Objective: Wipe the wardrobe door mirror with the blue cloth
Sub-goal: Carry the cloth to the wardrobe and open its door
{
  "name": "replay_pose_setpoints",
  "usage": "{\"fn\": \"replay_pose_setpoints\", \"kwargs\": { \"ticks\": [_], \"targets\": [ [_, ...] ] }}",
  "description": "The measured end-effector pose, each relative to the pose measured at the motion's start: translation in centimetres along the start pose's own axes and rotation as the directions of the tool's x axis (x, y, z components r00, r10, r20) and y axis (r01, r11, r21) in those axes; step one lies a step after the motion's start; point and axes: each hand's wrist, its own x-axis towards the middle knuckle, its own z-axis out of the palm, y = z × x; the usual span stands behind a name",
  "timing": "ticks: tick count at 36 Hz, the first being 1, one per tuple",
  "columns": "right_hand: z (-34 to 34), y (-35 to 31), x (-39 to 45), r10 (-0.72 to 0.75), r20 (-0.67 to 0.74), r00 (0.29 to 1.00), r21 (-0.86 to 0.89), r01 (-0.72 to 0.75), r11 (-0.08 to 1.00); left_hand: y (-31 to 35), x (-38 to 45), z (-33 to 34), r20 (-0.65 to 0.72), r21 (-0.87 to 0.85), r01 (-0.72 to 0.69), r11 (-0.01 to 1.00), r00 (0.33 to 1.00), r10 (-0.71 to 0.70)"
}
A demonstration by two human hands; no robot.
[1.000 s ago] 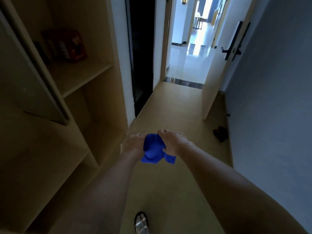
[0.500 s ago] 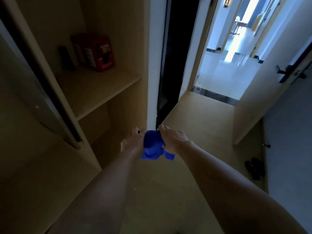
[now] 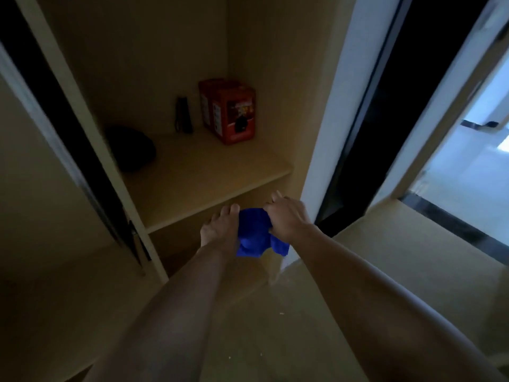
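Wardrobe shelf point(image 3: 209, 172) nearer; blue cloth point(image 3: 254, 232) stays bunched.

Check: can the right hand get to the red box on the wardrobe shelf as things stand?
Probably yes. The red box stands on the open wooden shelf, nothing before it, but the right hand and left hand both grip the blue cloth.

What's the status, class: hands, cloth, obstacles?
Left hand and right hand both gripping blue cloth. Bunched, midair, touching nothing. Nothing blocking.
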Motion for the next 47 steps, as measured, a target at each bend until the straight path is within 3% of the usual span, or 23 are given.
{"fn": "replay_pose_setpoints", "kwargs": {
  "ticks": [7,12,14,20,23,28,33,37,40,47],
  "targets": [
    [-0.7,0.0,6.2,-0.085,-0.085,0.993,0.046,0.089,0.995,-1.4,4.7,-1.2,-0.180,0.081,0.113,0.990,0.979,-0.097],
    [-1.6,-1.2,10.5,-0.101,-0.097,0.990,0.125,0.113,0.986,-3.4,7.3,-2.7,-0.411,0.208,0.192,0.959,0.907,-0.092],
    [-1.9,-1.8,12.2,-0.080,-0.092,0.993,0.150,0.093,0.984,-4.3,8.3,-3.4,-0.445,0.203,0.211,0.956,0.890,-0.102],
    [-1.8,-4.3,17.0,-0.055,-0.054,0.997,0.248,0.067,0.966,-7.2,11.7,-4.5,-0.381,0.012,0.268,0.963,0.892,-0.243],
    [-0.6,-5.6,18.7,-0.002,-0.017,1.000,0.300,0.007,0.954,-8.4,13.3,-4.2,-0.307,-0.002,0.281,0.960,0.913,-0.268],
    [1.6,-6.6,19.9,-0.066,0.174,0.982,0.370,-0.003,0.929,-9.6,14.9,-2.7,-0.118,0.031,0.357,0.934,0.929,-0.351],
    [1.4,-6.3,20.3,-0.123,0.314,0.941,0.364,0.000,0.931,-10.2,15.2,-1.9,-0.047,0.037,0.303,0.952,0.952,-0.301],
    [1.0,-6.2,19.9,-0.104,0.305,0.947,0.299,0.008,0.954,-10.3,14.7,-1.8,-0.008,0.005,0.289,0.957,0.957,-0.289],
    [1.0,-6.6,19.1,-0.094,0.212,0.973,0.279,0.031,0.960,-10.0,13.9,-1.8,-0.022,-0.048,0.285,0.957,0.958,-0.286],
    [-0.3,-7.0,16.2,-0.164,0.080,0.983,0.294,0.133,0.946,-8.4,9.2,-2.5,-0.125,-0.081,0.323,0.943,0.935,-0.332]
  ]
}}
